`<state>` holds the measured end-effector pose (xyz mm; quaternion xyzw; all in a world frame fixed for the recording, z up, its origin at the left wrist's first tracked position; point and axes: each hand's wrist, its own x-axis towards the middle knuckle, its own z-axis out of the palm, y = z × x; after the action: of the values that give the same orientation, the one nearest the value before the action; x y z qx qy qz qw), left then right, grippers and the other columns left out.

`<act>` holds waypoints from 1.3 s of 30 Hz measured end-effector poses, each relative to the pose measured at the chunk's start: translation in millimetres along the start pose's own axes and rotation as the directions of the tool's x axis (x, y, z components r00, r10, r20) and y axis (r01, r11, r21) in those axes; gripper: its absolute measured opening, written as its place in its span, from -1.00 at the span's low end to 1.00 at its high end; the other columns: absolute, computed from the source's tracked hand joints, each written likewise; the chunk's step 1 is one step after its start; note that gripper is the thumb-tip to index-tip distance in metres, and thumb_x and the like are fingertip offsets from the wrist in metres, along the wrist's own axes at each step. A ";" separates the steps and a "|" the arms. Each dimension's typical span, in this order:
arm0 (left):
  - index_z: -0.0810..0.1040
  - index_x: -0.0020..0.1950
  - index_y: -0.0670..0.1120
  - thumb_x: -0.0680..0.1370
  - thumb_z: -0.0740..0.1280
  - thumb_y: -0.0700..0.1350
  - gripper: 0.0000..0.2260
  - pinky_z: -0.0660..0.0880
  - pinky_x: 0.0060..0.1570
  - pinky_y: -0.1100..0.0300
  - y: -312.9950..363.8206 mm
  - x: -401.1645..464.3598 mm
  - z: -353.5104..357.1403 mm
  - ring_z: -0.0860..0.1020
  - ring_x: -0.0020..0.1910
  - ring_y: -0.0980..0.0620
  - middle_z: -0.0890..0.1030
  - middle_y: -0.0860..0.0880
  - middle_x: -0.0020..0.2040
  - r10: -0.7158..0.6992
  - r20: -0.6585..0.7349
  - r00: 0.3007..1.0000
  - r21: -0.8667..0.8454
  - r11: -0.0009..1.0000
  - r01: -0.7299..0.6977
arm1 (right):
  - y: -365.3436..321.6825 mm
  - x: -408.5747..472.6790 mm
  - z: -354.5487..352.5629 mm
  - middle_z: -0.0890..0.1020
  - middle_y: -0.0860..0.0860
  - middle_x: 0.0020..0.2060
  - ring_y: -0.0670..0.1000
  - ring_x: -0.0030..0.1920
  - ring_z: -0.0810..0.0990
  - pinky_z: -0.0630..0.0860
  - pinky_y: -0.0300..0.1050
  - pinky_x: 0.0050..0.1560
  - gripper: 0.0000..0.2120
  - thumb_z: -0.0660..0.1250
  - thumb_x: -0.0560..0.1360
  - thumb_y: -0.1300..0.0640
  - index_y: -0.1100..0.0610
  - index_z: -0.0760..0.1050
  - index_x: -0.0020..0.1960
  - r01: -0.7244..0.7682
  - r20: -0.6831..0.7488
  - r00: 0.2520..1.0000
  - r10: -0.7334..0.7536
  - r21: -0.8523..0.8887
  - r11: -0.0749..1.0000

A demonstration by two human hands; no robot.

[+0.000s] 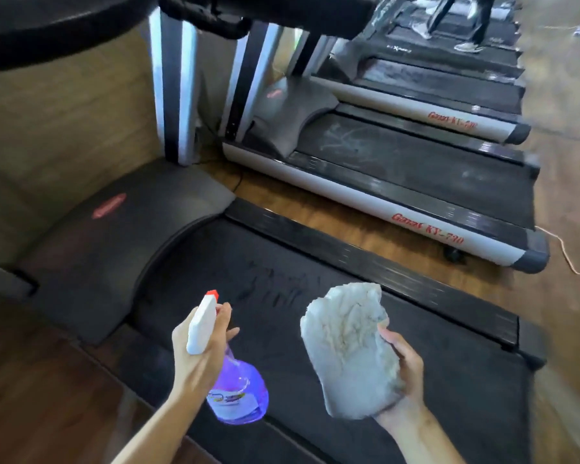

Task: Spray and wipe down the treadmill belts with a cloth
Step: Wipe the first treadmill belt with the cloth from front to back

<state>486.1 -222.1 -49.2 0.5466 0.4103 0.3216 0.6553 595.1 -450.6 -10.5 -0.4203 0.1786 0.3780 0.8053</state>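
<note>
Bottom centre: left hand (200,353) grips the purple spray bottle (236,393), label blurred; right hand (400,373) clutches the bunched white cloth (349,349), both above the dark treadmill belt (282,262). Upper right, a second treadmill (416,182) on wood floor (308,209); a walker's legs (456,18) are cut off.

Head view, downward, close over belt (315,296)

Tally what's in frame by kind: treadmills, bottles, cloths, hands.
Treadmills: 4, nearest treadmill, second treadmill, third treadmill, fourth treadmill with a person's legs on it
Spray bottles: 1, spray bottle in the left hand's grip
Cloths: 1, cloth in the right hand's grip
Hands: 2, left hand, right hand
Total: 8
</note>
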 end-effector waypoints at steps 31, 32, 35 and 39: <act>0.53 -0.16 0.03 0.56 0.44 -0.20 -0.82 0.62 -0.26 0.17 -311.5 162.4 -90.6 0.56 -0.25 0.13 0.52 -0.01 -0.21 -0.128 -0.316 0.940 0.219 0.954 0.203 | 232.7 303.8 -81.0 0.71 0.02 0.15 0.12 0.16 0.67 0.64 0.10 0.10 -0.55 0.21 0.53 0.34 -0.08 0.57 0.26 -0.095 -0.068 0.995 0.072 -0.446 0.890; 0.52 -0.14 0.05 0.56 0.44 -0.21 -0.81 0.63 -0.25 0.15 -311.3 163.6 -91.5 0.57 -0.21 0.10 0.53 -0.02 -0.18 -0.131 -0.316 0.940 0.220 0.953 0.207 | 232.2 303.6 -80.9 0.71 0.01 0.14 0.12 0.16 0.67 0.64 0.08 0.08 -0.53 0.21 0.54 0.34 -0.11 0.57 0.27 -0.085 -0.064 0.996 0.063 -0.463 0.882; 0.52 0.02 -0.01 0.57 0.42 -0.22 -0.86 0.65 -0.23 0.11 -313.3 166.0 -92.5 0.58 -0.15 0.06 0.53 0.02 -0.09 -0.155 -0.320 0.935 0.220 0.947 0.232 | 229.7 303.9 -82.2 0.70 0.03 0.17 0.15 0.21 0.65 0.60 0.14 0.17 -0.54 0.21 0.54 0.34 -0.12 0.57 0.26 -0.070 -0.053 0.997 0.050 -0.501 0.863; 0.46 0.19 -0.05 0.58 0.40 -0.23 -0.77 0.65 -0.13 0.04 -318.2 166.2 -93.1 0.58 -0.13 0.02 0.52 0.00 -0.04 -0.189 -0.335 0.923 0.212 0.939 0.270 | 228.0 304.4 -82.4 0.71 0.00 0.16 0.14 0.21 0.65 0.55 0.19 0.26 -0.51 0.20 0.53 0.35 -0.13 0.57 0.26 -0.061 -0.054 0.998 0.039 -0.520 0.852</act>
<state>470.6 -97.6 -398.2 0.5165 0.6075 0.2684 0.5405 622.5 -295.5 -366.4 -0.6254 0.0970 0.4244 0.6476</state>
